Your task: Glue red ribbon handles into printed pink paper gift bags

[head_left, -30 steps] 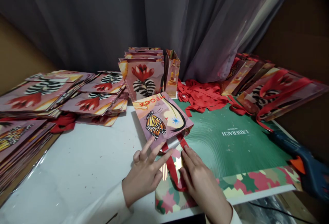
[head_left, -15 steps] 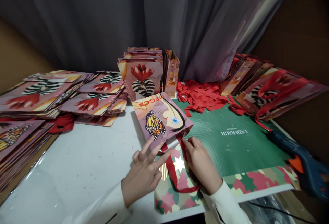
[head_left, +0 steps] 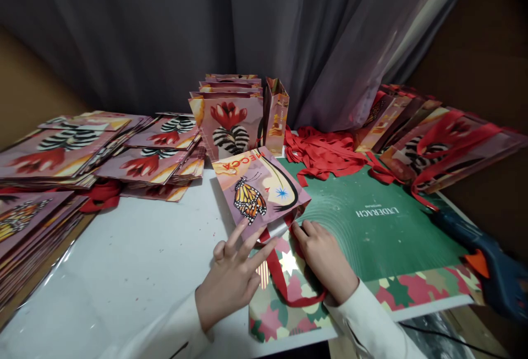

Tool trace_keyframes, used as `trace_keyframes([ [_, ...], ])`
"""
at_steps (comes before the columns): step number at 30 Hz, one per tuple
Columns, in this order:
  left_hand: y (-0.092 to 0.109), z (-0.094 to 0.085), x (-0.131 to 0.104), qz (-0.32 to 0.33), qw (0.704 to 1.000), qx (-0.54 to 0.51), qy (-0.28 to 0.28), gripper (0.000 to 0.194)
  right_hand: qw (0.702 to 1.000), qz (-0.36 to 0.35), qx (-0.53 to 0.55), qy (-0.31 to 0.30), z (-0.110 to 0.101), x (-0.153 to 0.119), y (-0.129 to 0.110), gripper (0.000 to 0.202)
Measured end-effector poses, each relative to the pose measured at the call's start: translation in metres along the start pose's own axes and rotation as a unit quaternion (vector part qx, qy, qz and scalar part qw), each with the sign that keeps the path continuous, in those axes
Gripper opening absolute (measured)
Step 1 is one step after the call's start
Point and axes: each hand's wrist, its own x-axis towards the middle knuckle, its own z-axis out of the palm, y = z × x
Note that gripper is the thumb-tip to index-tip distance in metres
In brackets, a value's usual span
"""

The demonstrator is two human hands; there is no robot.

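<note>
A paper bag [head_left: 256, 191] printed with a butterfly and upside-down "MECCA" lettering lies in the middle, its open end toward me. My left hand [head_left: 231, 276] has its fingers spread, the fingertips resting on the bag's near edge. At the bag's opening, on the right, my right hand [head_left: 324, 254] has curled fingers around the end of a red ribbon [head_left: 280, 279], partly hidden inside. The ribbon loops down between my hands over a green board [head_left: 358, 227] with a patterned border.
Flat bags [head_left: 70, 150] are stacked at the left. Upright bags [head_left: 231, 122] stand at the back, beside a heap of red ribbons [head_left: 325, 153]. Ribboned bags [head_left: 437, 150] and a blue glue gun [head_left: 482, 254] lie at the right.
The ribbon loop has shifted slightly to the right at its lower end. My right hand has moved very little; my left hand keeps its place on the bag.
</note>
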Motion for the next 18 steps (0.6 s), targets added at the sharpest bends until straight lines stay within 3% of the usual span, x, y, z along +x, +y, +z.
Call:
trace_keyframes([
  [4, 0.000, 0.002, -0.001, -0.002, 1.000, 0.003, -0.001, 0.066, 1.000, 0.004, 0.029, 0.007, -0.002, 0.003, 0.007, 0.013],
  [9, 0.001, 0.001, 0.000, -0.001, 1.000, 0.005, -0.005, 0.066, 0.993, -0.008, 0.119, 0.006, -0.002, 0.004, 0.020, 0.020],
  [14, 0.000, 0.001, 0.000, 0.001, 1.000, 0.006, -0.006, 0.066, 0.965, -0.006, 0.262, 0.010, -0.002, 0.006, 0.032, 0.012],
  [18, -0.001, 0.002, -0.001, 0.005, 1.000, 0.011, -0.007, 0.067, 0.952, 0.005, 0.305, 0.023, 0.001, 0.010, 0.037, 0.016],
])
